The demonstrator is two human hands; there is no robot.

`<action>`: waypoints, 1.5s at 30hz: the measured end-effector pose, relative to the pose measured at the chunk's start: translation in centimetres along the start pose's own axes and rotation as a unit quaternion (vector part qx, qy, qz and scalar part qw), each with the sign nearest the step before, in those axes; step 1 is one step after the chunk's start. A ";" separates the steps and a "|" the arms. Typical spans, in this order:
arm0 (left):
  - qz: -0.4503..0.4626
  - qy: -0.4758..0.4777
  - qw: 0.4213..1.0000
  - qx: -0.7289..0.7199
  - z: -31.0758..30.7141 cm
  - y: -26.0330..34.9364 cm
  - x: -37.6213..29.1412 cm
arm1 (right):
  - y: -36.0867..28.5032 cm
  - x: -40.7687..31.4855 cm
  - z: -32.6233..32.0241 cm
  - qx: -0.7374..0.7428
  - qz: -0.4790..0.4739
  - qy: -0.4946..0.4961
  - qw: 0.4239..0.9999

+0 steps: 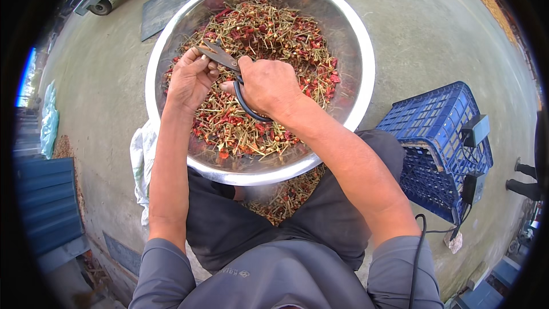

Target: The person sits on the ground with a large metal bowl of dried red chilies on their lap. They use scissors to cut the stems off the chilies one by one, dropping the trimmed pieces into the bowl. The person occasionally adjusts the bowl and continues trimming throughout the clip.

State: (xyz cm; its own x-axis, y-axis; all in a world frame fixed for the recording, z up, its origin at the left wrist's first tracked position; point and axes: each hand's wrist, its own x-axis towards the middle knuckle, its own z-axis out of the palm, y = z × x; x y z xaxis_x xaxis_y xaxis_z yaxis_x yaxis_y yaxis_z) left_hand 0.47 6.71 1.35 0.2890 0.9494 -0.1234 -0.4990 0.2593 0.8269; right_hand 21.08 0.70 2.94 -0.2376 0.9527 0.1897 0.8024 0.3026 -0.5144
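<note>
My right hand (272,81) grips a pair of dark-handled metal scissors (223,56), their blades slightly parted and pointing left. At the blade tips is my left hand (188,77), its thumb and fingers curled together; whatever is pinched there is too small to make out. Both hands are above a wide stainless steel basin (368,60). Inside it lies a heap of dry cut stems mixed with red pieces (266,30), which look like dried chilli. The basin stands in front of my knees, with more stems (283,199) visible below it between my legs.
To the right, a blue plastic crate (429,120) carries small electronic devices (476,131), with a black cable (418,249) running toward me. A white sack (143,159) lies left of the basin. Another person's legs (525,180) show at the far right. A wheeled vehicle (101,7) stands upper left.
</note>
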 end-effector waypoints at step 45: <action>-0.072 -0.096 0.533 0.838 -1.3 -2.8 1.2 | 5.2 -0.8 -3.1 -0.206 0.055 -0.386 0.898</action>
State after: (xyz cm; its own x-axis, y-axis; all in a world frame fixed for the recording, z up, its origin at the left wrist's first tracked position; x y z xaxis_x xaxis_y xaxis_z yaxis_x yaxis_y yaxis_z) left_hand 1.15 7.35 -1.84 0.3844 0.8636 -0.3264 0.9227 -0.3481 0.1656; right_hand 27.16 1.46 2.73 -0.3250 0.7616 -0.5606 0.9409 0.3200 -0.1107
